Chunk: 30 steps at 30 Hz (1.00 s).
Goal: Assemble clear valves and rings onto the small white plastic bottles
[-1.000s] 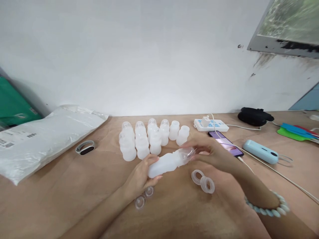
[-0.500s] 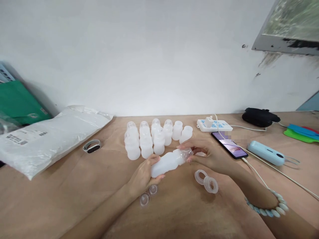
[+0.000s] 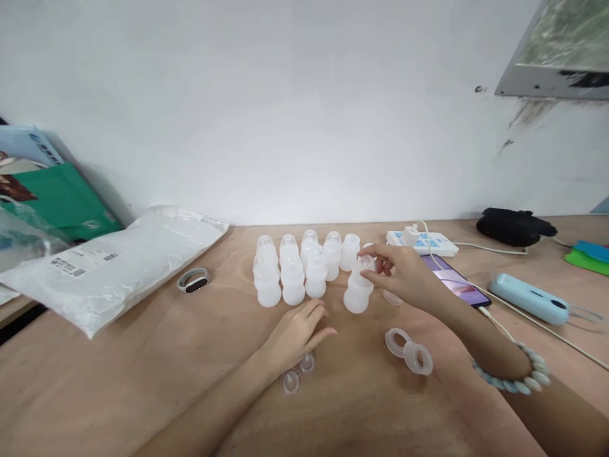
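A white baby bottle with a clear dome cap [image 3: 358,293] stands upright on the table, and my right hand [image 3: 397,273] has thumb and fingers closed round its cap. My left hand [image 3: 297,336] is empty, thumb and fingers apart, just above two clear bottle nipples [image 3: 291,381]. Behind it several capped white bottles [image 3: 294,279] stand close together in rows. An uncapped bottle [image 3: 351,252] is at the right end of the back row; another is mostly hidden behind my right hand. Two translucent collar rings [image 3: 417,358] lie overlapping below my right hand.
A smart band [image 3: 193,280] and a white plastic mailing bag [image 3: 128,260] lie at left. To the right are a power strip [image 3: 442,244], a charging phone [image 3: 459,287] with its cable, a light blue device [image 3: 529,298] and a black case [image 3: 516,226]. A wall stands behind.
The bottle, held tilted in both hands before, now stands upright near the other bottles. My left hand has let go of it; my right hand remains at the cap. The view has shifted slightly left.
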### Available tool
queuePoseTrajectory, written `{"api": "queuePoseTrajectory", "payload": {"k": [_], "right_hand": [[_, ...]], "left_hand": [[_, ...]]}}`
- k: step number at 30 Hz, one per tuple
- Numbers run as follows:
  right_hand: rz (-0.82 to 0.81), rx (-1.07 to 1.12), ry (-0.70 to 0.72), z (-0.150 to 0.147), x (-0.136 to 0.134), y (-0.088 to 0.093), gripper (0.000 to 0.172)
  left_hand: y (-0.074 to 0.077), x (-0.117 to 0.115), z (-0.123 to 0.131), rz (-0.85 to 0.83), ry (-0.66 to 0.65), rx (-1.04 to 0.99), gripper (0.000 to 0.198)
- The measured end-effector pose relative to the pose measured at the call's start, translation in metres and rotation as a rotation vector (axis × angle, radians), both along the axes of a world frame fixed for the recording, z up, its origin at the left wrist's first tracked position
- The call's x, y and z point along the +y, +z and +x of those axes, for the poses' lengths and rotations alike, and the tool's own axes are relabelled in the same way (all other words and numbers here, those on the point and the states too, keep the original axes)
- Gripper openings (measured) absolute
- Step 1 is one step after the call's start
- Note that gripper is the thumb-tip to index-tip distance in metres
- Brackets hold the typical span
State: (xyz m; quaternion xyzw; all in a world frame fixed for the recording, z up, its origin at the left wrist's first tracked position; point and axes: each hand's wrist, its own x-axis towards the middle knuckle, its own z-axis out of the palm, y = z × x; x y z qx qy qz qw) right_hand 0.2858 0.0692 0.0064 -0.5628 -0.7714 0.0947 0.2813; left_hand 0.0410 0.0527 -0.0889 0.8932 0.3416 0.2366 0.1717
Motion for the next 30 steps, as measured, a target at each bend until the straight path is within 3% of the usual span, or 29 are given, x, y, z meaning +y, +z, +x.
{"api": "queuePoseTrajectory", "payload": {"k": [7,12,17,21,25,28,30], "right_hand": [[0.027,-0.026,-0.008,-0.027,0.026,-0.003,0.028],[0.042,0.009,-0.017,-0.029,0.025,-0.002,0.038],[0.050,-0.044,-0.032,-0.005,-0.009,0.006,0.015],[-0.120,-0.294,-0.040,0.014,-0.051,0.002,0.012],[-0.241,-0.453,-0.059,0.033,-0.086,-0.022,0.021],[-0.285,-0.541,-0.042,0.047,-0.098,-0.044,0.028],[-0.257,-0.562,-0.047,0.052,-0.101,-0.054,0.023]], "left_hand": [[0.002,-0.001,0.001,-0.021,0.042,-0.023,0.019],[0.003,0.001,-0.001,-0.074,0.073,-0.065,0.023],[0.003,0.001,-0.004,-0.175,0.079,-0.129,0.027],[0.006,-0.004,-0.016,-0.275,0.073,-0.196,0.042],[0.004,-0.016,-0.046,-0.382,-0.007,-0.208,0.063],[0.001,-0.027,-0.063,-0.451,-0.060,-0.018,0.085],[0.000,-0.034,-0.065,-0.390,-0.023,0.115,0.081]]}}
